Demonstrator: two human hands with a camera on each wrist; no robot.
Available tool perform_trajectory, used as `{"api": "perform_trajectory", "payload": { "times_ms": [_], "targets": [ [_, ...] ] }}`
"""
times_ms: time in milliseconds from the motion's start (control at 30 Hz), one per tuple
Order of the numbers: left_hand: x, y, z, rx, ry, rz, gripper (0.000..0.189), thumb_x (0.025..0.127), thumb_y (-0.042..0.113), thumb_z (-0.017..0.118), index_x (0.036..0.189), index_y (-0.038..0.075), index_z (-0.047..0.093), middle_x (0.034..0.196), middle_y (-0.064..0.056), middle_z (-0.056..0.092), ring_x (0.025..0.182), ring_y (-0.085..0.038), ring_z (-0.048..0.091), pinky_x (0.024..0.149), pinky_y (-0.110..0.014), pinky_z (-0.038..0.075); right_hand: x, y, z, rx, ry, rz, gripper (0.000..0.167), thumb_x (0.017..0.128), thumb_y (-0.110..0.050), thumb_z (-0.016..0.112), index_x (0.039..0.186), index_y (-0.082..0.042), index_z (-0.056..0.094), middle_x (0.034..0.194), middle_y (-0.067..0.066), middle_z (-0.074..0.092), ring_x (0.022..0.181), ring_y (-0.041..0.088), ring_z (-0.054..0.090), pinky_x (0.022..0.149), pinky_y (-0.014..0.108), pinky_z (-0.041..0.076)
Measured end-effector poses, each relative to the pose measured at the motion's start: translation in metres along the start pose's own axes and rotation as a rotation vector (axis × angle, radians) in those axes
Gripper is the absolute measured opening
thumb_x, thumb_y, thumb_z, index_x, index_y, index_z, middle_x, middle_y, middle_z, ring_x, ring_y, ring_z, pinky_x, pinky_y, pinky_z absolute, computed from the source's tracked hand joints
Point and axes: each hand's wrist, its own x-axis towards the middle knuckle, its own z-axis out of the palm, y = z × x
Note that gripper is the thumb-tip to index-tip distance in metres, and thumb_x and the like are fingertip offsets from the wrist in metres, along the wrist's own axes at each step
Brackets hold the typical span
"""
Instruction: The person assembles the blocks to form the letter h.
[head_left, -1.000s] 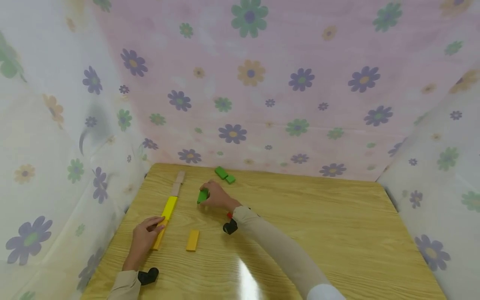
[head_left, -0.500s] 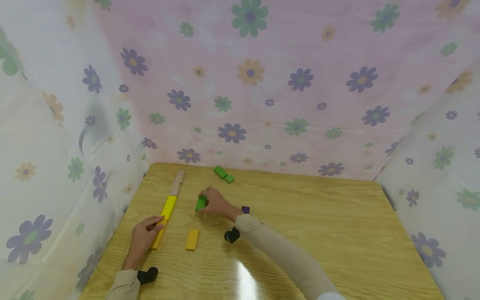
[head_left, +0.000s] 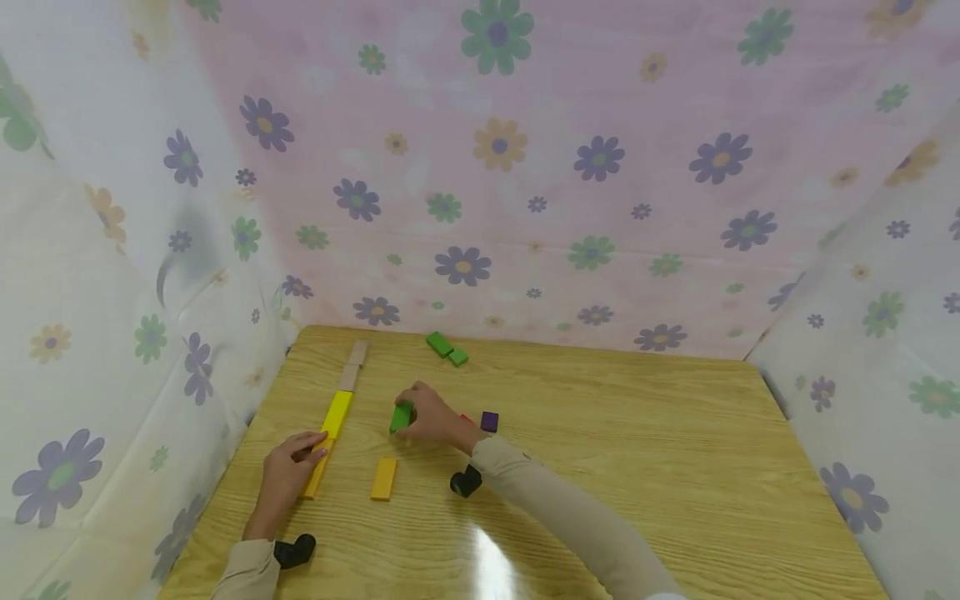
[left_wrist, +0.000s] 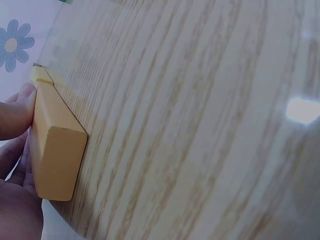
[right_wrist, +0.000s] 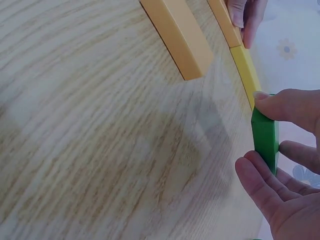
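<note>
My right hand (head_left: 435, 421) pinches a green block (head_left: 401, 417) between thumb and fingers; in the right wrist view the block (right_wrist: 265, 136) appears held at its ends. On the left, my left hand (head_left: 283, 477) grips an orange block (left_wrist: 61, 145) from its outer side. That block ends a straight row. Beyond it come a yellow block (head_left: 337, 415) and two tan blocks, one nearer (head_left: 349, 377) and one farther (head_left: 359, 353). A loose orange block (head_left: 384, 479) lies right of the row, between the two hands.
Two green blocks, one longer (head_left: 439, 344) and one short (head_left: 458, 357), lie near the table's back edge. A purple cube (head_left: 490, 422) and a partly hidden red piece (head_left: 465, 418) are beside my right wrist. Flowered sheets (head_left: 498, 200) enclose the wooden table (head_left: 637, 433).
My right hand has come slightly nearer with the green block, leaving the purple cube uncovered. My left hand stays on the orange block.
</note>
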Motion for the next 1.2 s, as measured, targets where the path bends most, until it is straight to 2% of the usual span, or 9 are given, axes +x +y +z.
{"api": "perform_trajectory", "payload": {
  "times_ms": [600,967,1200],
  "targets": [
    [-0.001,0.002,-0.002,0.004,-0.026,-0.051,0.03,0.088,0.004,0.067,0.118,0.0,0.067,0.121,-0.021,0.059,0.1,-0.032,0.059,0.071,-0.013,0.046,-0.006,0.0,0.016,-0.009,-0.014,-0.003,0.052,0.081,-0.025,0.077,0.124,-0.002,0.058,0.11,0.006,0.045,0.084,0.008,0.046,0.07,0.015,0.044],
    [-0.001,0.0,-0.001,-0.005,-0.005,0.006,0.027,0.087,0.003,0.067,0.115,0.0,0.068,0.116,-0.018,0.061,0.097,-0.032,0.06,0.07,-0.013,0.047,-0.011,-0.005,0.022,0.022,-0.044,0.024,0.054,0.08,-0.029,0.078,0.123,-0.004,0.059,0.111,0.004,0.046,0.086,0.01,0.047,0.072,0.017,0.043],
    [-0.001,0.002,0.0,0.009,-0.003,-0.012,0.029,0.087,0.003,0.067,0.116,0.0,0.068,0.119,-0.02,0.06,0.095,-0.031,0.06,0.069,-0.015,0.048,-0.011,-0.003,0.028,0.012,-0.052,0.046,0.052,0.081,-0.029,0.077,0.123,-0.005,0.059,0.111,0.003,0.046,0.087,0.008,0.046,0.074,0.017,0.043]
  ]
}}
